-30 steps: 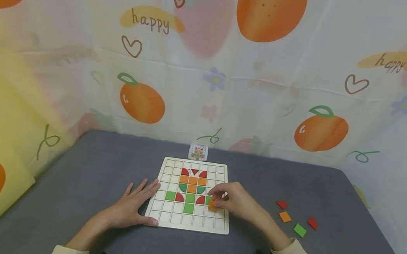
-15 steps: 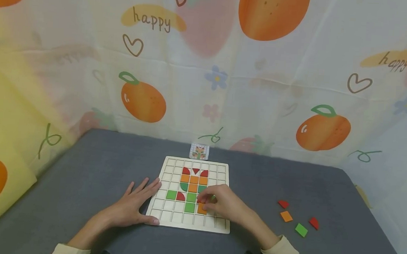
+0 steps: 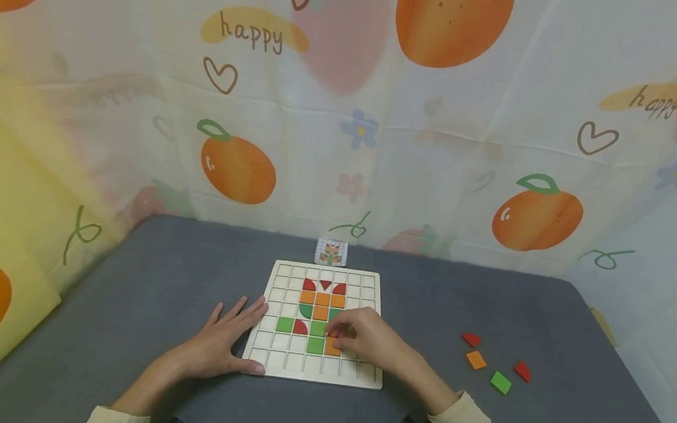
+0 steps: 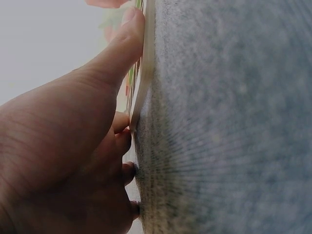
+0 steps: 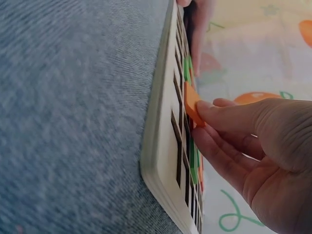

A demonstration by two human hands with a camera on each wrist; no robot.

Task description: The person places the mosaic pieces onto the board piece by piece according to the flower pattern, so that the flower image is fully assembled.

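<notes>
In the head view a pale gridded board (image 3: 351, 369) lies on the table. My left hand (image 3: 222, 345) is spread at its left edge, thumb on the front left corner and fingertips by the side. My right hand (image 3: 374, 338) pinches an orange square tile (image 5: 192, 104) low over the board. It sits just right of a lower green square (image 3: 315, 345); in the right wrist view the tile looks tilted. Red, orange and green tiles, including an orange square (image 3: 320, 313), form a pattern on the grid. The right fingers hide part of it.
A small picture card (image 3: 331, 252) lies behind the board. To the right are a red piece (image 3: 471, 339), a loose orange square (image 3: 476, 360), a loose green square (image 3: 500, 382) and a red quarter-round (image 3: 522, 371). A printed cloth (image 3: 423, 152) hangs behind the table.
My right hand has carried the orange tile leftward across the board, up to the lower green square, with only a slight shift in the last half second. The left hand has stayed put.
</notes>
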